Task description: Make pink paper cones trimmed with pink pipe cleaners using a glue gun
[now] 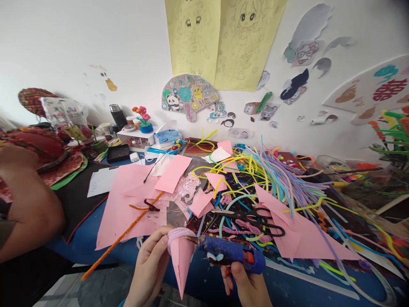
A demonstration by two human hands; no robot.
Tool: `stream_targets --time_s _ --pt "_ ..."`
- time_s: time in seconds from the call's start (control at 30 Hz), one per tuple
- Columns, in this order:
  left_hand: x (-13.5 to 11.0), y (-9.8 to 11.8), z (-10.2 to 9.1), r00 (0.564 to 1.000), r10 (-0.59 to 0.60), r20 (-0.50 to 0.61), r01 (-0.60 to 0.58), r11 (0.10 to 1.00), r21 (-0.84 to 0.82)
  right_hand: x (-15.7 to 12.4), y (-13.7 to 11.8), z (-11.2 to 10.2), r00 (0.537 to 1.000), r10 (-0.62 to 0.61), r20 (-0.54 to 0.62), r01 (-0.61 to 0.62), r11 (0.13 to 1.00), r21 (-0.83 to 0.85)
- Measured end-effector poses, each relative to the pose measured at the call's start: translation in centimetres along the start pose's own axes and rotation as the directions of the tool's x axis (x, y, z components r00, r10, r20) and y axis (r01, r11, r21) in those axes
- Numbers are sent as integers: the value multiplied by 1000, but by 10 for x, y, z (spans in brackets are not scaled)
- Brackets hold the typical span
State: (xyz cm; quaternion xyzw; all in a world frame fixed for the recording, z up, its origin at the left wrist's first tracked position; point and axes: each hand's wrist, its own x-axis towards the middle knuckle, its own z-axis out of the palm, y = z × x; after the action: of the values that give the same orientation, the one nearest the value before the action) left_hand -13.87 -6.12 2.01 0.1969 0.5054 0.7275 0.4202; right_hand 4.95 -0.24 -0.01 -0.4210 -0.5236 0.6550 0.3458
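Note:
Pinched in my left hand [151, 260] is a pink paper cone [180, 264], its point hanging down. A fuzzy light-pink pipe cleaner [179, 232] runs around the cone's wide upper rim. My right hand [249, 283] is closed around the handle of a blue hot glue gun [228, 251]. The gun's metal nozzle [191, 239] points left and sits at the cone's rim, just under the pipe cleaner; whether it touches cannot be made out. Behind both hands lie pink paper sheets [128, 204] and an orange pipe cleaner stem [123, 236].
Black-handled scissors [271, 224] lie among pink scraps. A big heap of pastel pipe cleaners [287, 179] spreads to the right. Another person's arm [32, 204] rests at the left. A black flask [117, 117] and a tissue pack [168, 137] stand by the wall.

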Motion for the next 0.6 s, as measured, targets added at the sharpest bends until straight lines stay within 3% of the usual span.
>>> stream_targets --time_s 0.23,0.4,0.6 --pt "-2 2 4 1000 -6 -24 6 1000 -17 -1 2 0 999 -43 1 43 999 31" --pt "-1 3 6 991 -12 -132 14 1000 12 0 2 1 999 -44 -15 44 998 54" --pt "0 -1 3 962 72 -263 -60 997 53 0 3 -1 999 -47 -6 47 998 36"
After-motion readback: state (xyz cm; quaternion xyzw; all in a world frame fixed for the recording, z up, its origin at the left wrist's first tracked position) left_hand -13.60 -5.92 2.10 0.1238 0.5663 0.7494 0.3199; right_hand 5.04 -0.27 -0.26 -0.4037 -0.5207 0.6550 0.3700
